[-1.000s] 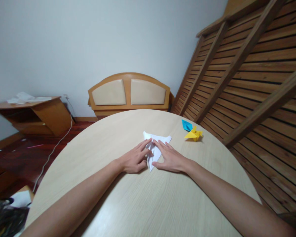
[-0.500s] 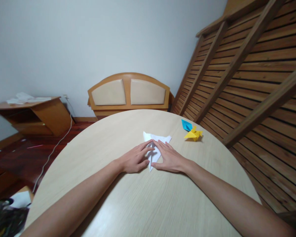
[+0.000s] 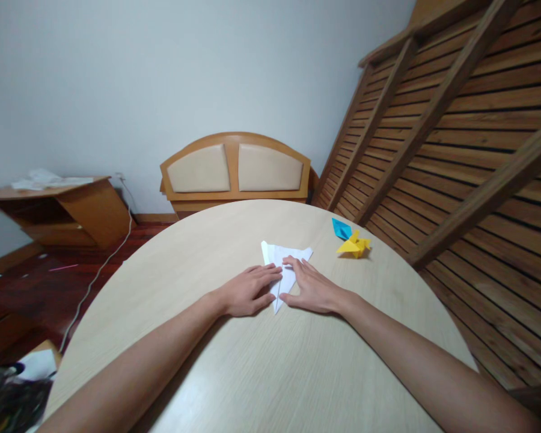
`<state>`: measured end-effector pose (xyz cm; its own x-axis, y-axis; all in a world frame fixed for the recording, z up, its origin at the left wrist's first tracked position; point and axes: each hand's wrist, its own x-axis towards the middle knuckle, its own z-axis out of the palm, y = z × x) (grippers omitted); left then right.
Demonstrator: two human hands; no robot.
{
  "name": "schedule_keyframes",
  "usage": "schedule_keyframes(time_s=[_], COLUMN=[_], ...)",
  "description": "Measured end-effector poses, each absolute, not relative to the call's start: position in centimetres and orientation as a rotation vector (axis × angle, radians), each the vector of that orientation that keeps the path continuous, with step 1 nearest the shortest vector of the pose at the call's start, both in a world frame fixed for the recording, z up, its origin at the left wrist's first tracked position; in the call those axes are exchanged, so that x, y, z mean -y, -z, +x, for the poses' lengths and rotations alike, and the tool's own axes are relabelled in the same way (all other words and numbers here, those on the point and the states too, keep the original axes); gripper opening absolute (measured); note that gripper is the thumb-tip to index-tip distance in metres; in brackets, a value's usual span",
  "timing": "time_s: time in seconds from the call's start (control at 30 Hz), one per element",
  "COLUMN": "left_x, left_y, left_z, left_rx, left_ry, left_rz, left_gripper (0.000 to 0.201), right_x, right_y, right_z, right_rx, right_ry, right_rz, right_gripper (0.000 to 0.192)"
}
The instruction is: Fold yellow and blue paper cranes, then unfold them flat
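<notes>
A white sheet of folded paper (image 3: 289,278) lies flat on the round table, its narrow point toward me and its wide edge away. My left hand (image 3: 251,290) rests over the paper's left side, fingers stretched out across it and thumb near the lower tip. On the right side lies my right hand (image 3: 313,285), fingers apart and slightly bent, with the thumb by the lower tip. A crease runs down the middle between the two hands. Parts of both side edges are hidden under the fingers.
A yellow origami bird (image 3: 354,245) and a blue folded paper piece (image 3: 341,228) sit at the right back of the table (image 3: 198,240). A wooden slatted frame (image 3: 433,180) leans along the right. Behind stands a headboard (image 3: 234,180); a low cabinet (image 3: 90,210) is at left.
My left fingers have slid back from the top middle of the paper and now lie flatter on its left part. My right fingertips have drawn slightly away from the left ones.
</notes>
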<state>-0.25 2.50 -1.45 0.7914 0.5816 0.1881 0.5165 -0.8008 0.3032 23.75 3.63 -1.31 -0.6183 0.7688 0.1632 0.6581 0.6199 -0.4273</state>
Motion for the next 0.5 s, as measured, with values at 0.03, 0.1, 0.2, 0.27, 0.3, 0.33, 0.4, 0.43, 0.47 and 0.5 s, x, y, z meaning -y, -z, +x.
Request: schedule_keyframes(time_s=[0.03, 0.1, 0.2, 0.27, 0.3, 0.33, 0.4, 0.43, 0.47, 0.5], left_x=[-2.5, -2.6, -2.5, -2.5, -2.4, -2.4, -2.4, -2.4, -2.4, -2.4], left_y=[1.5, 1.5, 1.5, 1.4, 1.4, 1.4, 1.4, 1.4, 1.4, 1.4], left_z=[-0.2, -0.2, -0.1, -0.1, -0.1, -0.1, -0.1, -0.1, -0.1, -0.1], left_rx=[-0.863, -0.886, -0.924, -0.938, -0.943, -0.944, -0.940, -0.932, -0.920, -0.904], left_ry=[-0.372, -0.319, -0.275, -0.266, -0.269, -0.276, -0.311, -0.338, -0.366, -0.390], left_rz=[2.750, 2.753, 2.753, 2.762, 2.769, 2.775, 2.783, 2.785, 2.788, 2.792], left_gripper=[0.057, 0.059, 0.061, 0.060, 0.060, 0.060, 0.059, 0.058, 0.056, 0.054], right_x=[-3.8, -4.1, -4.5, -4.7, -4.7, -4.8, -4.8, -4.8, -4.8, -4.8], right_y=[1.4, 1.6, 1.9, 2.0, 2.0, 2.0, 1.9, 1.8, 1.7, 1.6], right_z=[23.8, 23.9, 24.2, 24.4, 24.4, 24.5, 24.5, 24.6, 24.6, 24.6], right_rx=[2.513, 2.512, 2.509, 2.515, 2.520, 2.524, 2.531, 2.533, 2.538, 2.547], right_ry=[-0.468, -0.470, -0.488, -0.505, -0.511, -0.515, -0.520, -0.520, -0.519, -0.516], right_rz=[-1.150, -1.171, -1.205, -1.190, -1.179, -1.171, -1.169, -1.169, -1.165, -1.158], right_gripper=[0.079, 0.083, 0.091, 0.091, 0.089, 0.088, 0.085, 0.083, 0.081, 0.078])
